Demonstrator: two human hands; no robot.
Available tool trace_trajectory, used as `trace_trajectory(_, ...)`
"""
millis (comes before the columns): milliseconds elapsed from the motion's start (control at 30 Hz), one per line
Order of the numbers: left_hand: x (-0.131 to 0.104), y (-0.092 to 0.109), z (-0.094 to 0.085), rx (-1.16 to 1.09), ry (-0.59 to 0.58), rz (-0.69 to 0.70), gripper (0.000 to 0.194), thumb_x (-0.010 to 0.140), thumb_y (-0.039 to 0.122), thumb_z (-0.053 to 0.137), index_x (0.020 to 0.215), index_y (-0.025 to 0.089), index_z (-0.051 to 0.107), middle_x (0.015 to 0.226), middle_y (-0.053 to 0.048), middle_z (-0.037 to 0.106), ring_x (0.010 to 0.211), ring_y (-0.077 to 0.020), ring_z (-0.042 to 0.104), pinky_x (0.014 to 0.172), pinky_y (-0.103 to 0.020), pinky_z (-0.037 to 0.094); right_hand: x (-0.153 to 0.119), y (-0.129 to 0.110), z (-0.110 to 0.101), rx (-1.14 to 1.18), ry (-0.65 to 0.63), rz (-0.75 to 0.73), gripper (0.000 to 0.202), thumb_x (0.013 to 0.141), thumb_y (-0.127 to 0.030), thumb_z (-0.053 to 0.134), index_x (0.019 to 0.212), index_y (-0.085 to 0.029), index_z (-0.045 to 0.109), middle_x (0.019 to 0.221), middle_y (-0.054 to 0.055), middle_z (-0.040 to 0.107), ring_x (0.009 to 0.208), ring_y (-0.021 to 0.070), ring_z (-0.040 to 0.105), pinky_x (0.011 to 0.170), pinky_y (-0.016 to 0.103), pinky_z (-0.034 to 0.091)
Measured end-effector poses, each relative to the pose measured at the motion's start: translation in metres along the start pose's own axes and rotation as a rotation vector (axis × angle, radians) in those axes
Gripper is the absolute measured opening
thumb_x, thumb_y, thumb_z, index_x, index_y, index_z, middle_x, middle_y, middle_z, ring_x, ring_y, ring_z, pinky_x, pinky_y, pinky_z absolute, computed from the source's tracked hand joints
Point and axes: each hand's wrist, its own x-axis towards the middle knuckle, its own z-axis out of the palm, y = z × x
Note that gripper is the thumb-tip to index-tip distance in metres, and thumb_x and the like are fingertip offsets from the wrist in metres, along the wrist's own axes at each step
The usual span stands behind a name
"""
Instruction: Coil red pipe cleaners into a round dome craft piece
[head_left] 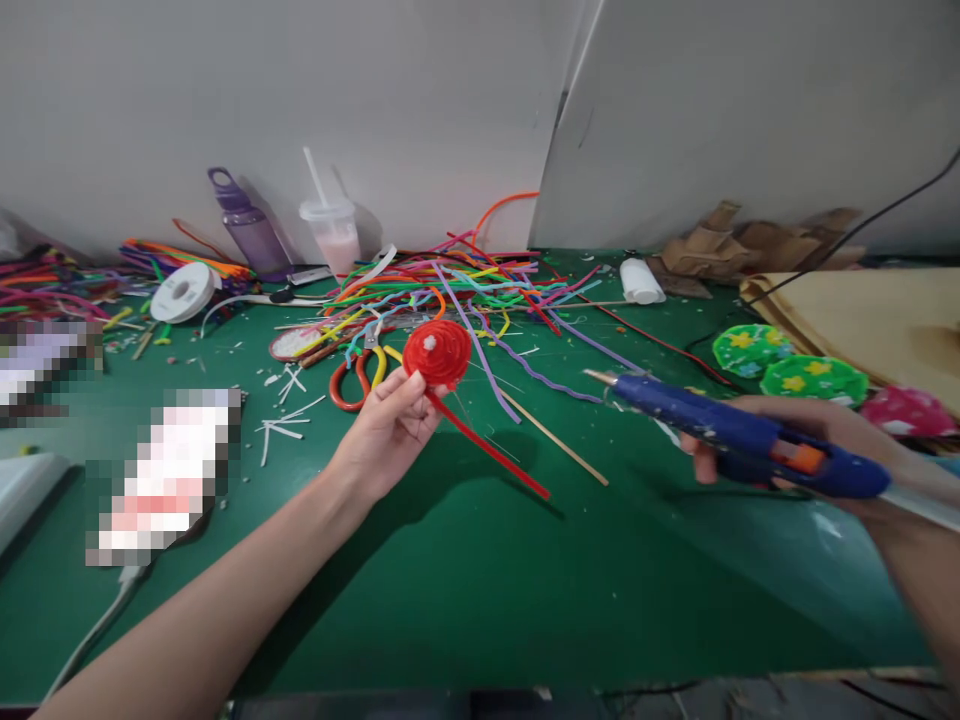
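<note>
My left hand pinches a red pipe-cleaner coil by its lower edge, above the green table. The coil is a round spiral with a small white spot on its face. From it a straight red tail slants down to the right. My right hand is wrapped round a blue glue gun, whose metal nozzle points left, well apart from the coil. A clear glue stick sticks out of the gun's back end. Just behind my left hand lie scissors with orange and yellow handles.
Loose coloured pipe cleaners pile up at the back, near a purple bottle and a lidded drink cup. A white ribbon spool lies left. Green decorated pieces lie right. A wooden stick is on the table.
</note>
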Motion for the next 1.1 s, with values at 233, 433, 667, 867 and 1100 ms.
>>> trace_trajectory(233, 0.007, 0.007, -0.001, -0.052, 0.109, 0.084, 0.012, 0.074, 0.011, 0.072, 0.073, 0.017, 0.061, 0.063, 0.004, 0.067, 0.059, -0.0059, 0.066, 0.057, -0.011, 0.052, -0.005, 0.034, -0.061, -0.503, 0.119, 0.036, 0.03, 0.079, -0.03, 0.071, 0.108, -0.027, 0.069, 0.126, 0.015, 0.062, 0.117, 0.0255, 0.059, 0.096, 0.032, 0.045)
trace_trajectory(433, 0.007, 0.008, 0.0, -0.059, 0.109, 0.057, 0.012, 0.072, 0.009, 0.072, 0.071, 0.015, 0.062, 0.064, 0.002, 0.069, 0.058, -0.0071, 0.066, 0.055, -0.013, 0.054, 0.022, 0.04, -0.06, -1.001, 0.074, -0.173, 0.028, 0.084, -0.01, 0.055, 0.107, -0.015, 0.069, 0.122, 0.016, 0.064, 0.123, 0.0264, 0.053, 0.107, 0.037, 0.035)
trace_trajectory(667, 0.005, 0.003, -0.001, 0.018, 0.055, 0.077, 0.018, 0.065, 0.015, 0.08, 0.07, 0.016, 0.062, 0.061, 0.004, 0.067, 0.061, -0.0061, 0.066, 0.056, -0.01, 0.052, 0.033, 0.001, 0.048, -1.172, 0.242, -0.313, 0.031, 0.09, -0.022, 0.05, 0.116, -0.014, 0.064, 0.117, 0.014, 0.066, 0.11, 0.0267, 0.061, 0.096, 0.044, 0.048)
trace_trajectory(867, 0.006, 0.003, -0.003, 0.057, 0.061, 0.113, 0.024, 0.06, 0.019, 0.084, 0.066, 0.017, 0.061, 0.054, 0.006, 0.06, 0.066, -0.0073, 0.068, 0.057, -0.009, 0.05, 0.05, -0.012, 0.143, -1.471, 0.211, -0.139, 0.023, 0.08, 0.0, 0.047, 0.084, -0.012, 0.066, 0.09, 0.014, 0.068, 0.082, 0.0236, 0.065, 0.054, 0.028, 0.045)
trace_trajectory(1100, 0.005, 0.003, -0.004, 0.052, 0.046, 0.126, 0.024, 0.06, 0.019, 0.084, 0.068, 0.017, 0.062, 0.056, 0.006, 0.06, 0.07, -0.0081, 0.069, 0.059, -0.01, 0.049, 0.032, -0.021, 0.117, -1.383, 0.355, -0.104, 0.013, 0.083, -0.014, 0.047, 0.075, -0.017, 0.057, 0.068, 0.007, 0.065, 0.059, 0.0207, 0.062, 0.046, 0.027, 0.03)
